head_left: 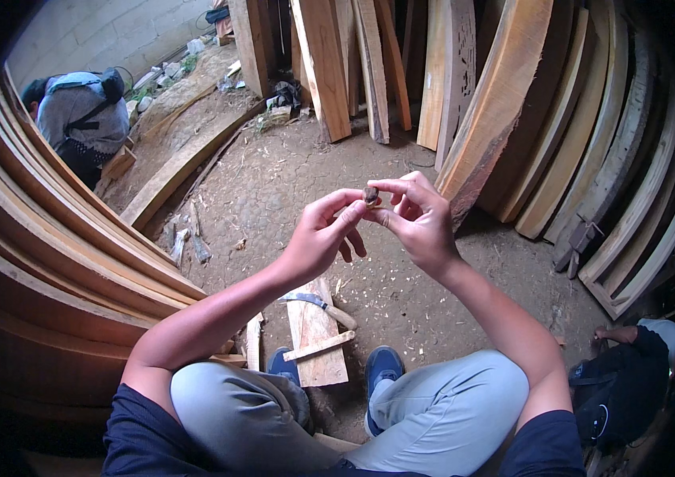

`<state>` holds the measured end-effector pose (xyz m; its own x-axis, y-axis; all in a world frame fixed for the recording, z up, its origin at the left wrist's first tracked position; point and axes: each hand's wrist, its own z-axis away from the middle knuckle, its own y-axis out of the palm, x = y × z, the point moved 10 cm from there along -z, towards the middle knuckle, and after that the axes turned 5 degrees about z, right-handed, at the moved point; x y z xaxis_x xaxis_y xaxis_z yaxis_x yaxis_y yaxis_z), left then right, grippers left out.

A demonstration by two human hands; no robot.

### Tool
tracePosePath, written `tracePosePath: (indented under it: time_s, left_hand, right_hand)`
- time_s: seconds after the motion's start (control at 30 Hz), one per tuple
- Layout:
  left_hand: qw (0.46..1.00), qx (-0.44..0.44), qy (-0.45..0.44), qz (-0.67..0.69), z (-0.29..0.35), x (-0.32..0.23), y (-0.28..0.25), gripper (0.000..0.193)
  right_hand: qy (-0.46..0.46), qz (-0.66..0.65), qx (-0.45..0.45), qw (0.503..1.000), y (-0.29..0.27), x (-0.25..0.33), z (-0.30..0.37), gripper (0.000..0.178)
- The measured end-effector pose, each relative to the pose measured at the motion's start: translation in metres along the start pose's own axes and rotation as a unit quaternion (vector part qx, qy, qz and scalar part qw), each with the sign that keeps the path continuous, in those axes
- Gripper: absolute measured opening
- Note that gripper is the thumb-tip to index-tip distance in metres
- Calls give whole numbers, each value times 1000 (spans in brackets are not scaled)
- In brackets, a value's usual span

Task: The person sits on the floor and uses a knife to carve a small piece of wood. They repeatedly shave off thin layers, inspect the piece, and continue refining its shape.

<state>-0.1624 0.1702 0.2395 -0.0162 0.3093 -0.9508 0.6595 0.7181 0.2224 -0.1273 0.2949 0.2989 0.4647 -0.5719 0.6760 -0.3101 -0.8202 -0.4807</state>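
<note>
In front of me, both hands meet over a small dark brown rounded object [370, 195], perhaps a nut or a carved bit of wood; its kind does not show. My left hand [328, 232] pinches its left side between thumb and fingers. From the other side, the thumb and forefinger of my right hand [422, 224] grip it too. Below the hands, a flat wooden board [311, 326] lies on the ground between my shoes. Across it rest a curved-bladed knife with a wooden handle [341, 317] and a thin wooden strip [318, 347].
Long planks [75, 262] lean in a stack on my left. More upright boards [496, 103] stand at the far side and right. A beam [186, 167] lies on the dirt floor [266, 191], among wood chips. One person [83, 119] bends at far left; another [628, 381] is at right.
</note>
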Motion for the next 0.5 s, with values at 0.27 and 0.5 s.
tracePosePath:
  time_s: [0.27, 0.5]
  left_hand:
    - [999, 25, -11, 28, 1, 3, 2, 33]
    - [998, 48, -7, 39, 1, 1, 6, 33]
  right_hand:
    - [44, -81, 50, 994, 12, -8, 2, 43]
    - [78, -222, 139, 962, 26, -8, 8, 33]
